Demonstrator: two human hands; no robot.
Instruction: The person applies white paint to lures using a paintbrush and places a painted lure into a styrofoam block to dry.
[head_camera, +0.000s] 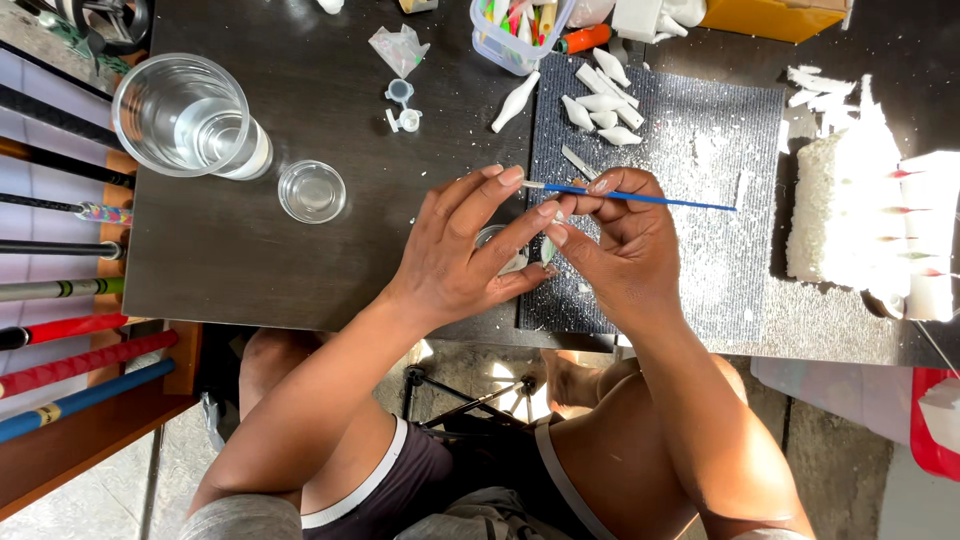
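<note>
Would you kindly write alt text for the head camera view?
Two bare hands meet over a dark table: the right hand holds a thin blue paintbrush, the left hand a small white piece. A water cup stands left.

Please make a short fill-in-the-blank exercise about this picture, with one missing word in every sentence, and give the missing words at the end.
1. The right hand holds a thin brush with a ____ handle.
2. The large clear cup at the corner of the dark table holds ____.
3. The white carved pieces lie on a ____ mat.
4. The left hand and the right hand meet over the mat's ____ edge.

Missing words: blue; water; grey; left
</note>
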